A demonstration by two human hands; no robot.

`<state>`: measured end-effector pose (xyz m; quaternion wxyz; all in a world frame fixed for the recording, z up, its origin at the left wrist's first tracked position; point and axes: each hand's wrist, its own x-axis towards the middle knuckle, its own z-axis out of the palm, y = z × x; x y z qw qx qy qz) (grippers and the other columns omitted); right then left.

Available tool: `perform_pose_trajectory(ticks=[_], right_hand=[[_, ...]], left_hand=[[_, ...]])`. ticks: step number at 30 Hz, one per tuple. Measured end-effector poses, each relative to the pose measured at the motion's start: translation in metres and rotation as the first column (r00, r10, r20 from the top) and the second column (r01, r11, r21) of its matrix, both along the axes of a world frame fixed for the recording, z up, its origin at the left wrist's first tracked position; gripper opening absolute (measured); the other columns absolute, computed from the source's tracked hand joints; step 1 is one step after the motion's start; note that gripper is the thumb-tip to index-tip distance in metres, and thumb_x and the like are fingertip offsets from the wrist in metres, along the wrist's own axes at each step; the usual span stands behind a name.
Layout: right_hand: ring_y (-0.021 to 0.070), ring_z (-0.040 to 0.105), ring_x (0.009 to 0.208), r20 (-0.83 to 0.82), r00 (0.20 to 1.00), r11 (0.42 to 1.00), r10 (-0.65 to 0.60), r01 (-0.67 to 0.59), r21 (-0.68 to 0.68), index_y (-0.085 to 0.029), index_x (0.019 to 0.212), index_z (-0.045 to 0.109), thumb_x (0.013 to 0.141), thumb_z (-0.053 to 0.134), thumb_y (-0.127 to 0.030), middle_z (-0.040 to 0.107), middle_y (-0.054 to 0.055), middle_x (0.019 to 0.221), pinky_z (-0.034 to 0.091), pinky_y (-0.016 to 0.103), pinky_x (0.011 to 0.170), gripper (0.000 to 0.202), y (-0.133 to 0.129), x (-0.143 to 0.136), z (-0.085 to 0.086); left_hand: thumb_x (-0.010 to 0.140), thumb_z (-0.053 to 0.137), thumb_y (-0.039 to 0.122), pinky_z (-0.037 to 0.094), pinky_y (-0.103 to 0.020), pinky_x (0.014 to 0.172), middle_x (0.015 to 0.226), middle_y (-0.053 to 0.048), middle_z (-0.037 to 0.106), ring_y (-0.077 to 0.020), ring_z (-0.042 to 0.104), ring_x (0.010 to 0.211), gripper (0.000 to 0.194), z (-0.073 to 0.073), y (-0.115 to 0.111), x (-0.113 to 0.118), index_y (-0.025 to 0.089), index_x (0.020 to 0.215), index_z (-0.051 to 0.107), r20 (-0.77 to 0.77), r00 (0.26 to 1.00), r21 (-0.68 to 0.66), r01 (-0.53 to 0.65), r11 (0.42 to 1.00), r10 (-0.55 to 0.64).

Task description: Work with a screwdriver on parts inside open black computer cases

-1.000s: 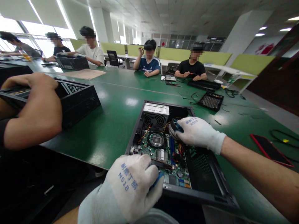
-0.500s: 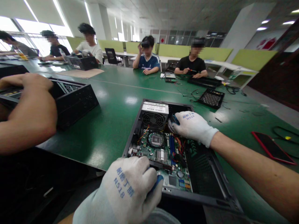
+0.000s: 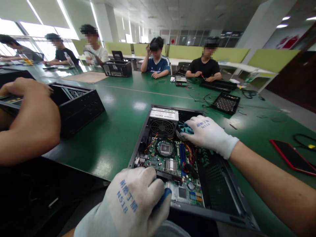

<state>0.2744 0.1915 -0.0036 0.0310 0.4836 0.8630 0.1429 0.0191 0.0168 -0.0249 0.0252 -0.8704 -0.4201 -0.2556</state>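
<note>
In front of me an open black computer case (image 3: pixel 222 214) lies on its side on the green table. Inside show a motherboard (image 3: pixel 153 158), a bare processor socket (image 3: pixel 165 148) and a power supply (image 3: pixel 164 114) with a round grille. My right hand (image 3: pixel 209 133), in a white glove, grips a cooling fan (image 3: pixel 185 127) with teal blades beside the power supply, thumb at its near side. My left hand (image 3: pixel 138 197), gloved too, is curled over the near left edge of the case; its fingertips are partly hidden. Coloured wires (image 3: pixel 189 149) run beneath my right hand.
At left a co-worker's bare arm (image 3: pixel 37 115) reaches into another case (image 3: pixel 84 108). A black drive cage (image 3: pixel 225 102) and loose cables lie beyond, with a red-edged phone-like slab (image 3: pixel 293 157) at right. Several people sit across the table, one beside a computer case (image 3: pixel 118 69).
My right hand has tilted the fan slightly, so its teal blades now show. The left hand has barely shifted. Across the table, a person's case has been moved right and turned.
</note>
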Motion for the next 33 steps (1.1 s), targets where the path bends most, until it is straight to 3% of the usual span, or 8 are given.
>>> perform_pose_trajectory(ticks=[4, 8, 13, 19, 23, 28, 33], right_hand=[[0.0269, 0.062, 0.092, -0.164, 0.986, 0.999, 0.017, -0.009, 0.046, -0.015, 0.099, 0.071, 0.099, 0.049, -0.057, 0.071, 0.014, 0.098, 0.043, 0.035, 0.083, 0.047, -0.014, 0.01, -0.001], [0.024, 0.06, 0.087, -0.302, 0.953, 0.999, 0.031, -0.021, 0.038, -0.018, 0.091, 0.069, 0.1, 0.051, -0.054, 0.07, 0.011, 0.095, 0.042, 0.034, 0.081, 0.041, -0.024, 0.013, -0.003], [0.0239, 0.061, 0.089, -0.428, 0.903, 0.999, 0.046, -0.043, 0.016, -0.017, 0.091, 0.068, 0.099, 0.055, -0.051, 0.069, 0.01, 0.094, 0.043, 0.034, 0.082, 0.037, -0.025, 0.012, -0.003], [0.0239, 0.06, 0.087, -0.454, 0.887, 0.997, 0.082, -0.079, 0.024, -0.017, 0.093, 0.068, 0.099, 0.057, -0.049, 0.068, 0.01, 0.095, 0.043, 0.035, 0.081, 0.035, -0.025, 0.014, -0.004], [0.0236, 0.06, 0.089, -0.498, 0.863, 0.997, 0.082, -0.079, 0.027, -0.017, 0.093, 0.068, 0.099, 0.058, -0.049, 0.068, 0.009, 0.095, 0.042, 0.034, 0.083, 0.033, -0.026, 0.016, -0.006], [0.0235, 0.059, 0.09, -0.5, 0.858, 0.993, 0.12, -0.095, 0.075, -0.017, 0.097, 0.068, 0.1, 0.056, -0.051, 0.069, 0.01, 0.098, 0.041, 0.035, 0.085, 0.035, -0.026, 0.02, -0.012], [0.0243, 0.059, 0.09, -0.47, 0.873, 0.991, 0.131, -0.098, 0.094, -0.018, 0.095, 0.067, 0.1, 0.054, -0.053, 0.069, 0.01, 0.097, 0.041, 0.035, 0.084, 0.038, -0.027, 0.021, -0.013]], left_hand=[[0.095, 0.055, 0.029, 0.032, -0.034, 0.052, 0.076, -0.001, 0.057, -0.0174, 0.052, 0.059, 0.02, 0.007, 0.002, 0.002, 0.024, 0.077, 0.051, 0.006, 1.0, -0.072, 0.003, 0.997, -0.003], [0.095, 0.054, 0.031, 0.042, -0.032, 0.057, 0.082, -0.001, 0.061, -0.0171, 0.059, 0.066, 0.016, 0.022, 0.008, 0.006, 0.024, 0.081, 0.054, -0.071, 0.997, -0.24, 0.003, 0.971, -0.021], [0.098, 0.049, 0.034, 0.055, -0.036, 0.078, 0.098, -0.006, 0.066, -0.0226, 0.068, 0.087, 0.017, 0.031, 0.048, 0.024, 0.021, 0.101, 0.06, -0.261, 0.96, -0.303, 0.02, 0.953, -0.103], [0.095, 0.052, 0.028, 0.057, -0.039, 0.093, 0.121, -0.017, 0.07, -0.0298, 0.071, 0.108, 0.033, 0.016, 0.127, 0.058, 0.012, 0.122, 0.062, -0.599, 0.776, -0.464, -0.133, 0.876, -0.199], [0.089, 0.061, 0.027, 0.057, -0.039, 0.095, 0.131, -0.02, 0.068, -0.0325, 0.07, 0.116, 0.045, -0.002, 0.163, 0.072, 0.01, 0.132, 0.058, -0.684, 0.683, -0.524, -0.214, 0.824, -0.257], [0.08, 0.071, 0.022, 0.058, -0.039, 0.094, 0.132, -0.02, 0.068, -0.0329, 0.071, 0.115, 0.061, -0.024, 0.182, 0.073, 0.011, 0.138, 0.052, -0.695, 0.684, -0.489, -0.224, 0.843, -0.222], [0.081, 0.075, 0.028, 0.057, -0.038, 0.097, 0.133, -0.02, 0.068, -0.0325, 0.069, 0.119, 0.065, -0.027, 0.182, 0.074, 0.011, 0.139, 0.052, -0.675, 0.698, -0.507, -0.201, 0.838, -0.241]])
